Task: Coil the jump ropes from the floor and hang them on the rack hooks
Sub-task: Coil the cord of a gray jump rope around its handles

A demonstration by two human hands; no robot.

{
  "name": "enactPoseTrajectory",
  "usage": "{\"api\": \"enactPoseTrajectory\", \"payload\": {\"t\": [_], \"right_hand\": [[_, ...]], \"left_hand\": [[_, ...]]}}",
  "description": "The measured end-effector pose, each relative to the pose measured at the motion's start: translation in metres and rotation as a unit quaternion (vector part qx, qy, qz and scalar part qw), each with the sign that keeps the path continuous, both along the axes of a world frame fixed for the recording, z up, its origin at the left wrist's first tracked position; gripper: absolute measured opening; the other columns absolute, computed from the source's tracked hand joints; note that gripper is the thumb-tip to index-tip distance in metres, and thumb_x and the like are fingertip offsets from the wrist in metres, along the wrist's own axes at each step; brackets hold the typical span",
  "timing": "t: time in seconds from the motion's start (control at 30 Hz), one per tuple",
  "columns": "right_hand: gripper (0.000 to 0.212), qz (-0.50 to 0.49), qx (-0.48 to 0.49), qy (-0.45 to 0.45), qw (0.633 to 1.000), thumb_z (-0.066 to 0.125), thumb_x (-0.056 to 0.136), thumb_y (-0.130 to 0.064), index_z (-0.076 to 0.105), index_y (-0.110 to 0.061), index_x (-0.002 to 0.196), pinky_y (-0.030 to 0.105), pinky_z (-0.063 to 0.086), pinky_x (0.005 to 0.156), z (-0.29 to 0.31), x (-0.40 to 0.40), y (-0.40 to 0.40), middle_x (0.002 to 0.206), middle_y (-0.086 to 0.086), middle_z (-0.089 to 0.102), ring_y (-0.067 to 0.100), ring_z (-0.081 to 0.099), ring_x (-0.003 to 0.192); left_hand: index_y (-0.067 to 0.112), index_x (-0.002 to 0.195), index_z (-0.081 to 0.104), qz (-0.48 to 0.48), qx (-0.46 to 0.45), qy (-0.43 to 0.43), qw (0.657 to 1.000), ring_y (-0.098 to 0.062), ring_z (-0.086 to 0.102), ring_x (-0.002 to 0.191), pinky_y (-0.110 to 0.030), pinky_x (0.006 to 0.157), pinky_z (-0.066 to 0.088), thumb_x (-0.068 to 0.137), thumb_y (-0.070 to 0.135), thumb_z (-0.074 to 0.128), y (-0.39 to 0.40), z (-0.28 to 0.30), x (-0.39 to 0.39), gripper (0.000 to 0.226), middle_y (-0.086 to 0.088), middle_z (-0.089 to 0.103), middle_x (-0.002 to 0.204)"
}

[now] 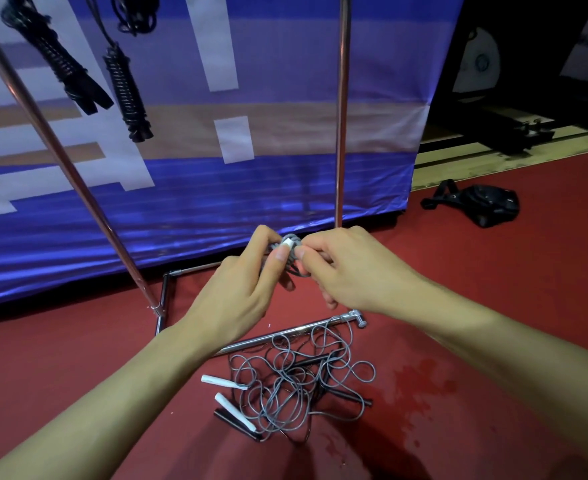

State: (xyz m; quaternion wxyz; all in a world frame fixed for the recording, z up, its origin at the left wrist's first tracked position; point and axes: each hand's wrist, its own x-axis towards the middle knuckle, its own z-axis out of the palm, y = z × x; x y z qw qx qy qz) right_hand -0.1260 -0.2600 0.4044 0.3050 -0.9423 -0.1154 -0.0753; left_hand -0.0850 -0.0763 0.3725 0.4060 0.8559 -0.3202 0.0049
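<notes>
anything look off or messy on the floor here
Yes. A loose tangle of grey jump ropes with white handles sprawls uncoiled over the chrome rack foot bar on the red floor. A dark wet-looking stain marks the floor right of it. Both hands grip a small grey coil.

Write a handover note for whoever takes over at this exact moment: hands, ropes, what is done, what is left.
Left hand and right hand both grip a grey rope bundle with a white handle end, held above the floor.
Done: two coiled black ropes hang on the rack, with more black rope at the top edge.
Left: hang this bundle, then coil the tangled grey and black ropes lying on the red floor by the rack's base.
</notes>
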Motion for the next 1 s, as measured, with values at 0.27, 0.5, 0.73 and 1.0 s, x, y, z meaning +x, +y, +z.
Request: {"api": "enactPoseTrajectory", "payload": {"t": [0.27,0.5,0.73,1.0], "right_hand": [[0.031,0.008,0.034,0.011,0.999,0.049,0.106,-0.023,0.067,-0.016,0.081,0.013,0.048,0.057,-0.006,0.005,-0.009,0.051,-0.004,0.058,0.007,0.066,0.05],[0.016,0.036,0.083,0.021,0.996,0.068,0.097,-0.033,0.075,-0.023,0.086,0.015,0.046,0.071,-0.003,0.011,-0.02,0.084,-0.007,0.071,-0.002,0.06,0.074],[0.01,0.07,0.23,0.084,0.967,0.06,0.104,-0.021,0.061,-0.012,0.1,0.023,0.038,0.05,-0.012,0.013,-0.018,0.075,-0.003,0.068,0.006,0.044,0.05],[0.016,0.049,0.128,-0.038,0.99,0.062,0.102,-0.022,0.048,-0.02,0.11,0.028,0.051,0.051,-0.017,0.011,-0.004,0.069,-0.003,0.066,0.016,0.06,0.049]], "left_hand": [[0.022,0.101,0.049,0.04,-0.094,0.125,0.987,-0.021,0.05,0.053,-0.021,0.042,0.035,0.11,0.038,0.039,-0.004,0.004,-0.002,0.021,0.0,0.058,0.07],[0.005,0.095,0.055,0.039,-0.095,0.164,0.981,-0.012,0.045,0.041,-0.019,0.035,0.029,0.111,0.028,0.033,-0.006,0.009,-0.001,0.036,-0.002,0.054,0.061],[0.02,0.111,0.061,0.009,-0.164,0.211,0.964,-0.024,0.044,0.054,-0.022,0.041,0.03,0.112,0.032,0.035,-0.005,0.01,-0.002,0.029,-0.012,0.052,0.073],[0.005,0.103,0.054,0.023,-0.135,0.232,0.963,-0.014,0.043,0.039,-0.016,0.036,0.025,0.112,0.032,0.035,0.002,0.015,-0.003,0.034,-0.004,0.054,0.061]]}}
